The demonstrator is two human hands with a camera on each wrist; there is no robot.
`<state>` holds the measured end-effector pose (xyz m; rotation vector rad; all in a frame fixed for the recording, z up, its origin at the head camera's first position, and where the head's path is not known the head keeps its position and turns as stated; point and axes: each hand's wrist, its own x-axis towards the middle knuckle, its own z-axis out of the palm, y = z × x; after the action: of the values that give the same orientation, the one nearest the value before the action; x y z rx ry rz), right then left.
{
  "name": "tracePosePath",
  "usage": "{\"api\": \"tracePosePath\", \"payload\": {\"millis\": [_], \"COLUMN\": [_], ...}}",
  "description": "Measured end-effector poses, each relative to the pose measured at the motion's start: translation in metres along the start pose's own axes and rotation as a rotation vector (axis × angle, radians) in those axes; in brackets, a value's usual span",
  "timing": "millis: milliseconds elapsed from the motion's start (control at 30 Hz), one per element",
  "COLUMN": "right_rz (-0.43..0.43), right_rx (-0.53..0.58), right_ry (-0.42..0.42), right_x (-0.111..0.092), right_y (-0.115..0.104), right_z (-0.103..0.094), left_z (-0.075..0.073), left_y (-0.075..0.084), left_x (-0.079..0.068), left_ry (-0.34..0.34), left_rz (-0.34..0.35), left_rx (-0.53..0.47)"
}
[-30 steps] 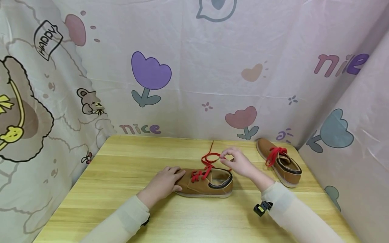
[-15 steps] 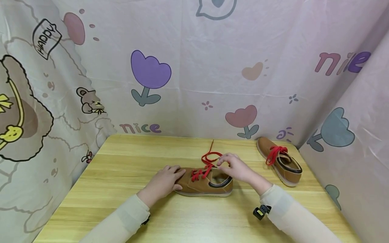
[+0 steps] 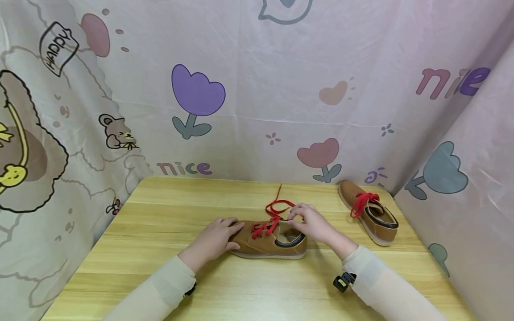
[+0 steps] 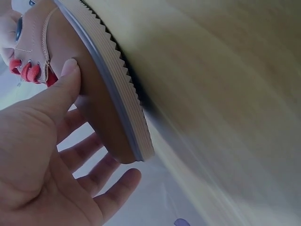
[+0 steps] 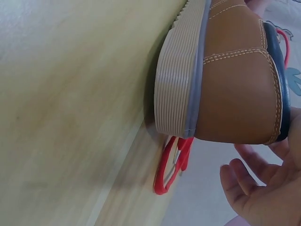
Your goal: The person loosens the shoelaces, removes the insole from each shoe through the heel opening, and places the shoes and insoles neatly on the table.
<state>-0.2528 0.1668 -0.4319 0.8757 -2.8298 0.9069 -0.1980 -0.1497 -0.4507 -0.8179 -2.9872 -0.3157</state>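
On the table [image 3: 241, 285], left hand [image 3: 214, 239] is gripping near lace-up [image 3: 267, 246]; right hand [image 3: 315, 224], grip unclear. Far lace-up [image 3: 377, 230] tied; red shoelace [image 3: 275, 219] is trailing untied.

Wood-grain table [image 3: 241, 285]: 2 brown shoes [image 3: 261, 246] [image 3: 384, 233].

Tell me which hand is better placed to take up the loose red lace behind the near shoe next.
Probably the right hand: it is close beside the loose red lace. The left hand is farther off, gripping the toe end of the near shoe.
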Motion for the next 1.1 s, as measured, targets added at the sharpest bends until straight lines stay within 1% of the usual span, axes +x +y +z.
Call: {"api": "tracePosePath", "payload": {"millis": [200, 300, 467, 633, 700, 867, 1000, 1100], "right_rz": [-0.005, 0.003, 0.026, 0.022, 0.017, -0.002, 0.022, 0.025], "right_rx": [-0.003, -0.006, -0.015, -0.013, -0.009, -0.011, 0.018, 0.039], "right_ry": [-0.001, -0.007, -0.004, 0.006, 0.010, 0.020, 0.005, -0.006], "right_x": [-0.002, -0.003, -0.005, -0.006, -0.007, -0.006, -0.005, -0.002], "right_y": [-0.002, -0.003, -0.002, -0.002, -0.002, -0.001, -0.001, -0.001], "right_z": [-0.002, -0.003, -0.001, 0.000, 0.000, -0.001, -0.002, -0.003], "left_z": [0.002, 0.003, 0.000, -0.003, -0.004, -0.006, -0.003, -0.002], "left_y": [-0.008, -0.014, -0.020, -0.025, -0.025, -0.025, -0.025, -0.024], "left_x": [0.006, 0.010, 0.018, 0.022, 0.024, 0.022, 0.017, 0.011], "left_ry": [0.003, -0.004, -0.021, -0.035, -0.032, -0.021, -0.022, -0.007], "left_rz": [0.029, 0.037, 0.055, 0.045, 0.039, 0.031, 0.011, -0.012], "left_rx": [-0.020, -0.052, -0.103, -0.126, -0.124, -0.092, -0.073, -0.077]}}
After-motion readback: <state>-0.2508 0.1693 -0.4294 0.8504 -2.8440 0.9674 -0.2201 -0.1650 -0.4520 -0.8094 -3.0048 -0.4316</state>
